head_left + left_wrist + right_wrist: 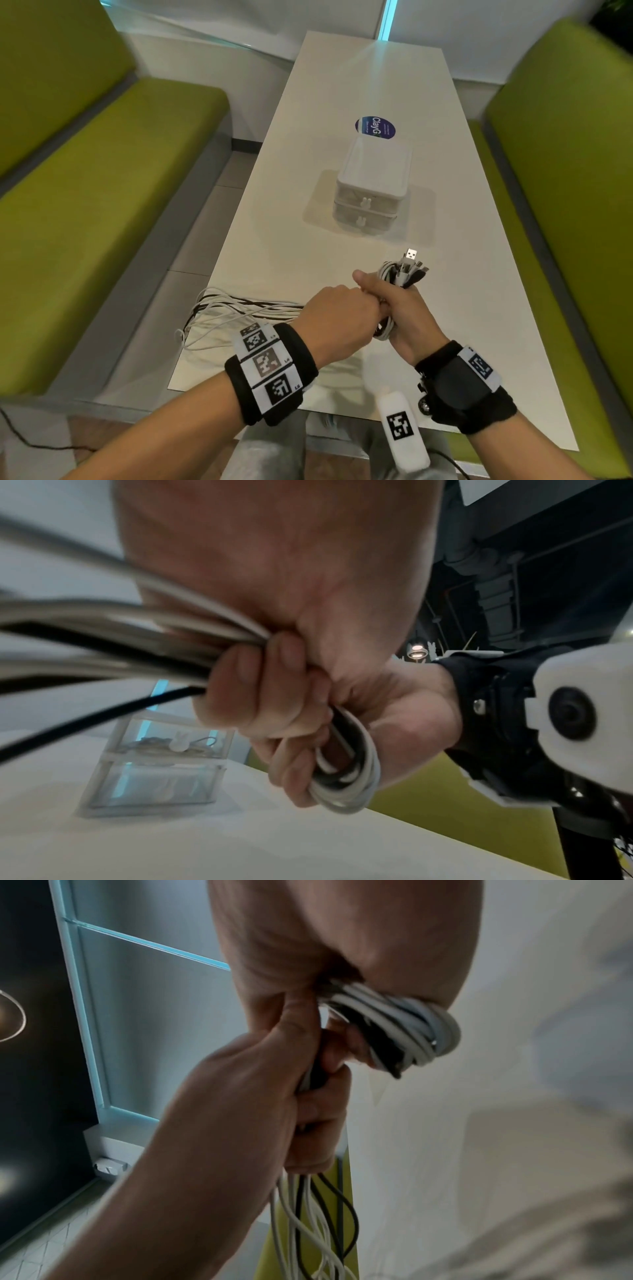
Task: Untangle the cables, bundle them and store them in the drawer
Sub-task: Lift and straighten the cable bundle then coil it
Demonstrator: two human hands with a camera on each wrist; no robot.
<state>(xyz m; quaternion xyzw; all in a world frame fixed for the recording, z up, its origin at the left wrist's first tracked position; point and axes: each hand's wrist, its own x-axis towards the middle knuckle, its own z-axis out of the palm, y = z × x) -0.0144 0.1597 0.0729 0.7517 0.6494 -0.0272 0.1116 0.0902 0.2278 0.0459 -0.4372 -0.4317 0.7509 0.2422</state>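
My right hand (394, 301) grips a coiled bundle of white and black cables (404, 274); USB plugs stick up out of the fist. The coil's loops (404, 1026) hang out under the palm in the right wrist view. My left hand (342, 311) is closed round the loose strands (164, 647) just left of the right fist, knuckles touching it. The free cable lengths (239, 308) trail left across the white table (308, 253) towards its edge. A small translucent two-drawer box (371, 192) stands beyond the hands, both drawers shut; the top one holds something pale (161, 746).
A round blue sticker (375, 127) lies on the table behind the drawer box. Green bench seats (102, 205) run along both long sides. A white tagged device (404, 428) hangs near the table's front edge below my right wrist.
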